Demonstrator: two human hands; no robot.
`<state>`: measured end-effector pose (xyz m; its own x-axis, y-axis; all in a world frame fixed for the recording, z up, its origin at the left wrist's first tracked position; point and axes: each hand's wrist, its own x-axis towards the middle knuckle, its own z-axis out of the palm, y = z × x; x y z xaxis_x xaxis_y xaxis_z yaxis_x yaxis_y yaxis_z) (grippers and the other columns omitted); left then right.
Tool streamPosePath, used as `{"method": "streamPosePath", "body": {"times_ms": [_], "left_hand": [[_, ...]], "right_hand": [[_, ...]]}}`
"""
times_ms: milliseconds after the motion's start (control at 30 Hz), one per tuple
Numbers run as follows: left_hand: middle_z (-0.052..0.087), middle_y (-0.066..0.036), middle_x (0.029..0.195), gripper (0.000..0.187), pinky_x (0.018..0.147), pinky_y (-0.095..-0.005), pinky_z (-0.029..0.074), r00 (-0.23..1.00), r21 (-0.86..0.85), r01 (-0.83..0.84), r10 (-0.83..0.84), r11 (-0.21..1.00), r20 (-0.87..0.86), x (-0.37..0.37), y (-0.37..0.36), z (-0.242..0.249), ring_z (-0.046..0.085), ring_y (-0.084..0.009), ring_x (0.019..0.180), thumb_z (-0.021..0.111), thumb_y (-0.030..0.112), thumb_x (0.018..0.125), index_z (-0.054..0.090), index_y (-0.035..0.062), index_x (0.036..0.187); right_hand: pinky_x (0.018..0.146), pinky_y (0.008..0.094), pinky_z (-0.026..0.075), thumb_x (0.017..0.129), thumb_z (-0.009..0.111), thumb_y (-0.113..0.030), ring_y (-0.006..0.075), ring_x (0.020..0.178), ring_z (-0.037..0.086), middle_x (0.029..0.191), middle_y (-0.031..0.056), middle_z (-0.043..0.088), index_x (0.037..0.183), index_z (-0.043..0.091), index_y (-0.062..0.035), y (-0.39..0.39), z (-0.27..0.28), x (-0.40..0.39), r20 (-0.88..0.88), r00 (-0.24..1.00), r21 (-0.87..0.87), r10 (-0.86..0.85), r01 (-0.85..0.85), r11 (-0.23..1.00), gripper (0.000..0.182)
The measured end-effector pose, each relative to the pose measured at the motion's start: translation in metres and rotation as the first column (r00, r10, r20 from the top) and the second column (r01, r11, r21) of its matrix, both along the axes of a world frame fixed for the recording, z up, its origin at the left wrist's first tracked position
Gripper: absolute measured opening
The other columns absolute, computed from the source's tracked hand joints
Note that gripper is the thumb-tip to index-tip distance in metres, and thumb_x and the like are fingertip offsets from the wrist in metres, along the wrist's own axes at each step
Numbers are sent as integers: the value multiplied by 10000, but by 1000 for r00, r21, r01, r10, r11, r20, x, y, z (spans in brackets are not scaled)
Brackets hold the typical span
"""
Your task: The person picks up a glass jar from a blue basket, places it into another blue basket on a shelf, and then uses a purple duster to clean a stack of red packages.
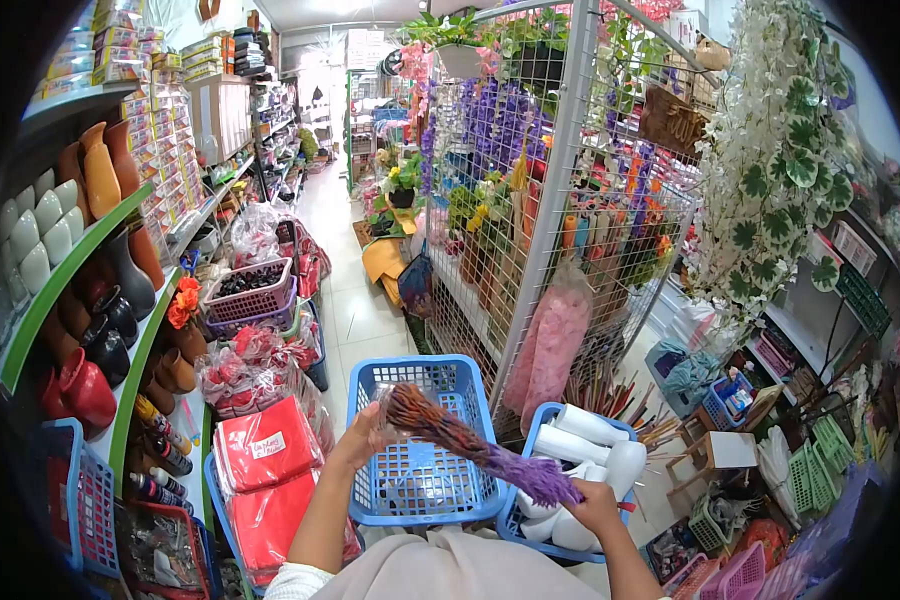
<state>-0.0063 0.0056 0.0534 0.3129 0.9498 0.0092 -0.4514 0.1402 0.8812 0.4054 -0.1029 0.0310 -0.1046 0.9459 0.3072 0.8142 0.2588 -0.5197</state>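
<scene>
A long bundle of brown-orange and purple dried-looking stems [460, 437] stretches slantwise between my two hands, above a blue plastic basket [353, 470] with latticed sides. My left hand [360, 437] grips the brown end, where something like clear wrap shows. At the purple end, my right hand [594, 505] is closed around the bundle. Its exact kind I cannot make out. Beneath my right forearm stands a second blue basket [507, 520] holding several white, smooth, rounded pieces [625, 462].
Red plastic-wrapped packets [275, 500] fill a basket on the left, beside green-edged shelves [80, 275] of vases. A white wire-grid rack [540, 190] with artificial flowers rises ahead. The tiled aisle [345, 270] runs away between them. Baskets and goods crowd the right.
</scene>
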Motion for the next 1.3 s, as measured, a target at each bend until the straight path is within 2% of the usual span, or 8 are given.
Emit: {"method": "streamPosePath", "body": {"times_ms": [100, 300, 500, 700, 867, 967, 1167, 1300], "left_hand": [[516, -127, 1331, 785, 984, -458, 460, 989, 88, -70, 81, 994, -122, -12, 18, -8, 549, -282, 1180, 560, 609, 852, 422, 23, 1356], [523, -149, 1312, 730, 979, -506, 453, 994, 32, -52, 48, 998, 101, 7, 25, -10, 538, -305, 1189, 647, 508, 851, 422, 8, 1332], [610, -108, 1178, 527, 913, -402, 510, 1000, 99, -22, 24, 995, -21, 1, 34, 1, 617, -230, 1060, 566, 427, 921, 503, 19, 1250], [556, -128, 1266, 680, 965, -453, 479, 999, 12, -35, 34, 999, 28, 23, 21, 8, 560, -279, 1160, 597, 516, 870, 461, 15, 1309], [495, -146, 1353, 891, 998, -457, 456, 997, 71, 74, -76, 995, 34, 21, 27, 9, 494, -306, 1244, 548, 662, 827, 327, 41, 1426], [557, -179, 1279, 768, 960, -436, 490, 1000, 116, 9, -11, 993, 18, 7, 30, 9, 608, -296, 1099, 556, 583, 864, 447, -29, 1315], [592, -147, 1214, 672, 940, -413, 498, 997, 30, -51, 49, 998, 55, 23, 17, 6, 611, -253, 1081, 608, 491, 874, 465, -18, 1289], [560, -119, 1282, 690, 982, -441, 464, 999, 94, -48, 46, 994, 18, 13, 27, -3, 561, -254, 1166, 599, 518, 877, 456, 13, 1324]], "right_hand": [[569, 387, 495, 753, 739, -286, 320, 583, 622, 658, 137, 631, 838, 691, -99, -3, -8, 1, -38, 997, 22, 67, -66, 998, 211], [564, 399, 488, 753, 736, -280, 342, 603, 622, 671, 151, 628, 836, 686, -98, 8, 15, 6, 57, 991, -41, -120, 122, 992, 206], [561, 405, 493, 743, 737, -311, 343, 613, 626, 673, 150, 630, 809, 683, -95, -7, 7, 2, -7, 1000, 93, 16, -15, 996, 232], [563, 415, 496, 753, 720, -317, 325, 612, 631, 667, 132, 637, 853, 703, -136, -7, -5, 25, 135, 982, 66, -135, 127, 990, 207], [562, 415, 493, 754, 719, -297, 332, 616, 629, 673, 142, 632, 858, 700, -126, -8, -5, 6, 0, 999, 128, -49, 48, 991, 201], [564, 417, 494, 755, 716, -303, 330, 616, 631, 676, 136, 635, 848, 697, -123, -9, -6, 10, -37, 999, 73, 34, -31, 997, 204], [544, 413, 475, 739, 743, -302, 342, 594, 613, 649, 143, 615, 791, 665, -94, 0, 6, 15, 45, 986, 117, -161, 155, 981, 228], [564, 419, 488, 744, 725, -308, 333, 603, 623, 664, 136, 633, 883, 704, -120, -10, -6, 8, -72, 997, 40, 10, -7, 999, 234]]}}
